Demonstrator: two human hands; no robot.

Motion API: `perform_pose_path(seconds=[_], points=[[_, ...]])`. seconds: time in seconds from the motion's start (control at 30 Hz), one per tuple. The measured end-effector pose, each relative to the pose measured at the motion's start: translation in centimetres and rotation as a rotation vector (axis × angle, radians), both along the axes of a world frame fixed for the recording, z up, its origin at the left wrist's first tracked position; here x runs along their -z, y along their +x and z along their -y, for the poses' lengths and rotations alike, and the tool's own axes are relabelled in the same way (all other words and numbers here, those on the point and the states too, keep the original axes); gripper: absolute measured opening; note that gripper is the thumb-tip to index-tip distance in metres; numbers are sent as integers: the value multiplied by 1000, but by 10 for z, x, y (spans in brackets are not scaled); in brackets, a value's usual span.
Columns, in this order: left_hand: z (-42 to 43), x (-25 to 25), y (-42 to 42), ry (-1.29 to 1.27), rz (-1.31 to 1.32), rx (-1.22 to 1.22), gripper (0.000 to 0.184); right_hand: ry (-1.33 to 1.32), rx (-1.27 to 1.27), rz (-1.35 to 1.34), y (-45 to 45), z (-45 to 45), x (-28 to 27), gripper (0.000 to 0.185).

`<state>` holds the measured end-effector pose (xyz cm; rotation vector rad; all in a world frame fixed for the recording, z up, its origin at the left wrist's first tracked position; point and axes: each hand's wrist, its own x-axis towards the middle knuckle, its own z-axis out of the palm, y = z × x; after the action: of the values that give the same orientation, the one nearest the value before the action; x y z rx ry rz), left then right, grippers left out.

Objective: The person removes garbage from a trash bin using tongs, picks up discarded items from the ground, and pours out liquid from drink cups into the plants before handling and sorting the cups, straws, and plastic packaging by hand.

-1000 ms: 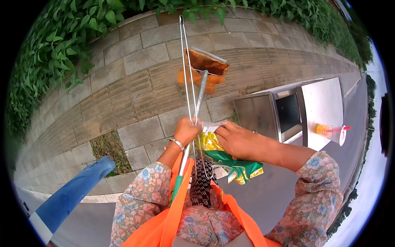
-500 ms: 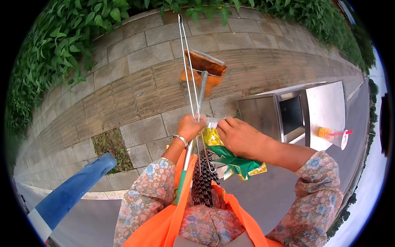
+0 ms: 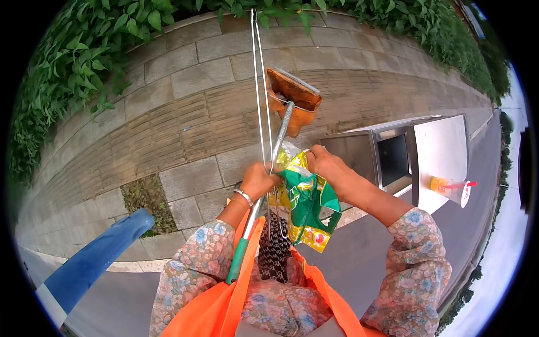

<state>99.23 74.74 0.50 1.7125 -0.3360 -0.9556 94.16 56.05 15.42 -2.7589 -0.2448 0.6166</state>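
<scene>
Far left: leafy green hedge [image 3: 48, 95] along the stone paving. Near left: one blue round post [image 3: 101, 258], standing out toward the left elbow.

Centre: left hand [image 3: 261, 181], fingers curled around one metal pole [image 3: 283, 128] with green grip and one pair of long, thin metal tongs [image 3: 258, 84]. Pole runs far to one orange-brown open scoop [image 3: 303, 117]; contents too shadowed to tell.

Right of these: crinkled green-and-yellow plastic packaging [image 3: 303, 202], hanging between both hands; one piece or more, cannot tell. Right hand [image 3: 331, 168], fingers bent, pinching its upper edge; thumb hidden.

Right: one stainless-steel box bin [image 3: 348, 151], opening dark inside. On its light top, one clear plastic cup [image 3: 449, 186], orange-yellow at one end, one red straw.
</scene>
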Motion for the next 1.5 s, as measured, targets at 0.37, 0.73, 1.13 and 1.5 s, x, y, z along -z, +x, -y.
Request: perform_pose_path(seconds=[0.37, 0.73, 1.13, 1.5], points=[[19, 13, -6, 49, -34, -99, 10, -42, -417, 419, -7, 30, -10, 39], [17, 7, 4, 47, -77, -152, 12, 282, -78, 79, 13, 45, -30, 38], [19, 12, 2, 68, -53, -190, 12, 344, 3, -4, 18, 71, -15, 36], [18, 8, -3, 16, -167, -221, 10, 303, 182, -108, 10, 95, 9, 40]])
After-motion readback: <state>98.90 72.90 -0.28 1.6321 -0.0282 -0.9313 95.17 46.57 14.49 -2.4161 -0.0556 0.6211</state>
